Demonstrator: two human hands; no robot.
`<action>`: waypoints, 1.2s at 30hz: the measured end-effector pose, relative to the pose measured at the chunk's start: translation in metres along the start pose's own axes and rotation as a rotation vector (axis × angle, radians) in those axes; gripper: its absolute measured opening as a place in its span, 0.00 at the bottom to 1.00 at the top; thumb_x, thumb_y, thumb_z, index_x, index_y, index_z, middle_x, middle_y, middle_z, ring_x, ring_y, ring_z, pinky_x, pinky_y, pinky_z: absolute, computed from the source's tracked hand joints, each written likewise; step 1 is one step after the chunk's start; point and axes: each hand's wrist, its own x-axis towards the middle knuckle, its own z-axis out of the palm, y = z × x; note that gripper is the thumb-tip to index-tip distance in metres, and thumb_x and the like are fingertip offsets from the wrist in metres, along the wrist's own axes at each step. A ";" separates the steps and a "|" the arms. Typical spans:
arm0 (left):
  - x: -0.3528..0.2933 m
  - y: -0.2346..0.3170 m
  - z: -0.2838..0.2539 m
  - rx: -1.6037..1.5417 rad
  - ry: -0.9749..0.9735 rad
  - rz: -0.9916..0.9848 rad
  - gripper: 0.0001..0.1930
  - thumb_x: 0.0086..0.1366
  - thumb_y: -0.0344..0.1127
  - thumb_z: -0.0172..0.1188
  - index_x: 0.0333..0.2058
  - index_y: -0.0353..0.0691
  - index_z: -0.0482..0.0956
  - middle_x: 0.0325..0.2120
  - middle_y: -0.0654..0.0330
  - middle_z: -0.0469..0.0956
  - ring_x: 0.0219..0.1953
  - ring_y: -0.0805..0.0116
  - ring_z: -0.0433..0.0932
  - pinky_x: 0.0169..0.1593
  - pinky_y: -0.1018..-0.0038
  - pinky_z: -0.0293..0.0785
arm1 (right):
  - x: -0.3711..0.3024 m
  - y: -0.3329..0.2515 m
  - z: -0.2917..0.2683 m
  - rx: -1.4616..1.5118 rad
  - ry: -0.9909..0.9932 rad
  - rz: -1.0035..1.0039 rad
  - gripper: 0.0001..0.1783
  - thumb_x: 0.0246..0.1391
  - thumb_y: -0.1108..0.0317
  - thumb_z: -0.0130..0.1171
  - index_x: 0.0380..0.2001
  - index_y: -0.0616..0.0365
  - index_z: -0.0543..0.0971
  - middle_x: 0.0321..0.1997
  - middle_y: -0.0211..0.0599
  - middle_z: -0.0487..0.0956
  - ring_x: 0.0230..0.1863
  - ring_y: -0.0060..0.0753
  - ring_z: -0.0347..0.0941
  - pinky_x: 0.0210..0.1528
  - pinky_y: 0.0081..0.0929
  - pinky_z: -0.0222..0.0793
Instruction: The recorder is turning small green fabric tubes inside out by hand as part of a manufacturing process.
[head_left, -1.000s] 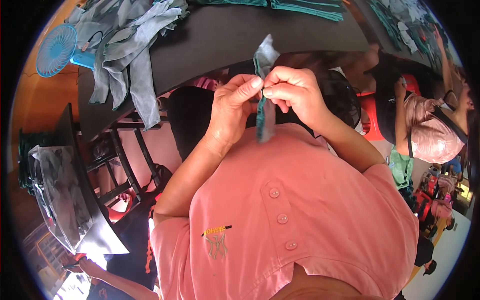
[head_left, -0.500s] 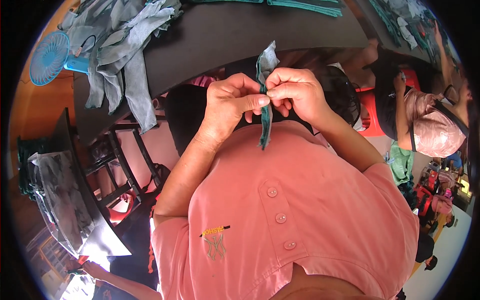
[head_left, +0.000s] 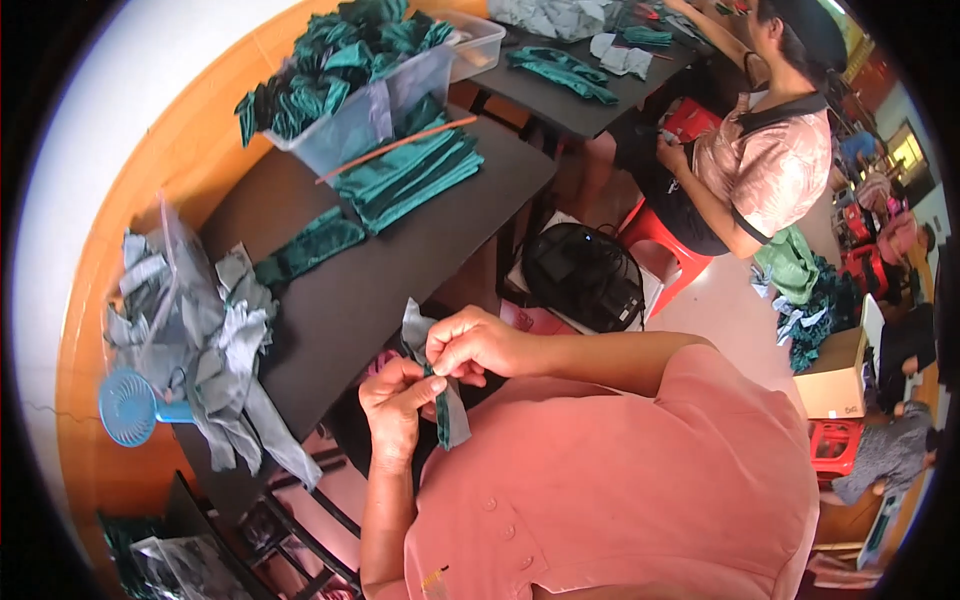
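Note:
A narrow fabric strip (head_left: 455, 418), dark green velvet on one side and pale grey on the other, is held in front of my chest. My left hand (head_left: 398, 405) pinches it from the left with thumb and fingers closed. My right hand (head_left: 485, 345) grips it higher up, its fingertips close to the left thumb. One end sticks up beyond my fingers and the other hangs below them. The exact spot between my fingertips is hidden.
On the dark table (head_left: 400, 285) lie stacked green velvet pieces (head_left: 415, 175) with an orange stick (head_left: 395, 150), a full plastic bin (head_left: 365, 110), heaped grey strips (head_left: 200, 330) and a blue fan (head_left: 128, 408). A co-worker (head_left: 755, 165) sits at the right near a black bag (head_left: 583, 275).
My view has swung round, bringing the bin, the stacked velvet and the co-worker into sight. Both hands still hold the strip; more of its grey side shows at the lower end.

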 end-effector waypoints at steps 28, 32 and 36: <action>0.014 0.007 0.056 0.256 0.113 0.338 0.15 0.47 0.15 0.45 0.32 0.32 0.76 0.31 0.63 0.74 0.35 0.74 0.70 0.44 0.80 0.66 | -0.016 0.029 0.003 -0.457 0.305 -0.707 0.07 0.41 0.67 0.58 0.19 0.59 0.72 0.18 0.40 0.70 0.20 0.37 0.67 0.25 0.33 0.60; 0.011 0.002 0.054 0.169 0.122 0.345 0.12 0.50 0.17 0.47 0.32 0.32 0.76 0.29 0.65 0.73 0.33 0.76 0.70 0.43 0.81 0.65 | -0.017 0.014 0.002 -0.443 0.281 -0.684 0.09 0.42 0.68 0.56 0.18 0.59 0.70 0.17 0.38 0.68 0.19 0.36 0.64 0.24 0.32 0.60; 0.012 -0.023 0.043 0.344 0.237 0.545 0.06 0.56 0.18 0.51 0.29 0.35 0.74 0.27 0.63 0.70 0.29 0.74 0.66 0.35 0.78 0.64 | -0.020 0.014 0.010 -0.409 0.195 -0.626 0.09 0.45 0.66 0.57 0.19 0.59 0.73 0.18 0.39 0.72 0.20 0.34 0.69 0.25 0.29 0.63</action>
